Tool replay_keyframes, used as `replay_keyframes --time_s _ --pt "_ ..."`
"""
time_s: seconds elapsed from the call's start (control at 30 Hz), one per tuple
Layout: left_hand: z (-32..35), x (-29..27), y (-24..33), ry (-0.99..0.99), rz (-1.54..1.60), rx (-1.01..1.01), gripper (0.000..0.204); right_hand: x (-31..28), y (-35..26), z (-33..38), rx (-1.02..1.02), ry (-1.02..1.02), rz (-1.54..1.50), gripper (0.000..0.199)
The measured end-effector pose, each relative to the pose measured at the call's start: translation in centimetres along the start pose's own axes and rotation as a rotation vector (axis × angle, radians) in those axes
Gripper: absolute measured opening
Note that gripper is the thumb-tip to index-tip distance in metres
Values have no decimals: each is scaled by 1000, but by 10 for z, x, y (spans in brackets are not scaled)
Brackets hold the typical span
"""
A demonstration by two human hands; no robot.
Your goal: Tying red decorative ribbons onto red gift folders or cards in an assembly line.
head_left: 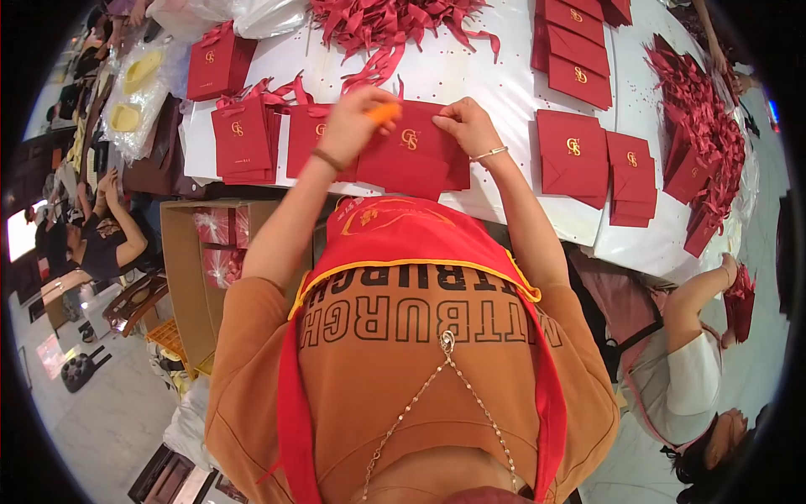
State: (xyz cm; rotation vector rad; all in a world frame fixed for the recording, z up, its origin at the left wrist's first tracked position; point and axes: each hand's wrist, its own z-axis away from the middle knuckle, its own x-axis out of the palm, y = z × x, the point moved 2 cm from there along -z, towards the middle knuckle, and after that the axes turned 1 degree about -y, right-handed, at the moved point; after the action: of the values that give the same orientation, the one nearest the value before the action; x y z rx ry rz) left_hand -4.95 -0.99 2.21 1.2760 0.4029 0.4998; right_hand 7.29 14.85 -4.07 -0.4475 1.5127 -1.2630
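Red paper gift bag [410,141] is at the white table's [504,80] near side; it may slide if the right hand's [468,128] pinch on its far right edge loosens. Left hand's [357,124] fingers close around a blurred orange tool [384,113], whose slip could tear paper. Far ribbons [378,25] look satiny, tangled; the bag, flat, smooth, rectangular.

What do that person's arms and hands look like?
The left hand is bare, with a brown band at the wrist; the right hand is bare too, with a shiny bracelet. The sleeves are short and orange-brown, leaving the forearms bare.
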Motion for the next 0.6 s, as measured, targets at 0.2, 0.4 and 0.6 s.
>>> replay_keyframes --time_s 0.2,0.4,0.6 --pt "-13 34 -55 15 -441 40 9 3 -6 9 68 -143 -18 29" --pt "-15 40 -54 56 -565 196 10 0 -6 15 193 -202 -109 38" --pt "-18 43 -48 47 -701 285 10 2 -5 15 115 -122 -53 37"
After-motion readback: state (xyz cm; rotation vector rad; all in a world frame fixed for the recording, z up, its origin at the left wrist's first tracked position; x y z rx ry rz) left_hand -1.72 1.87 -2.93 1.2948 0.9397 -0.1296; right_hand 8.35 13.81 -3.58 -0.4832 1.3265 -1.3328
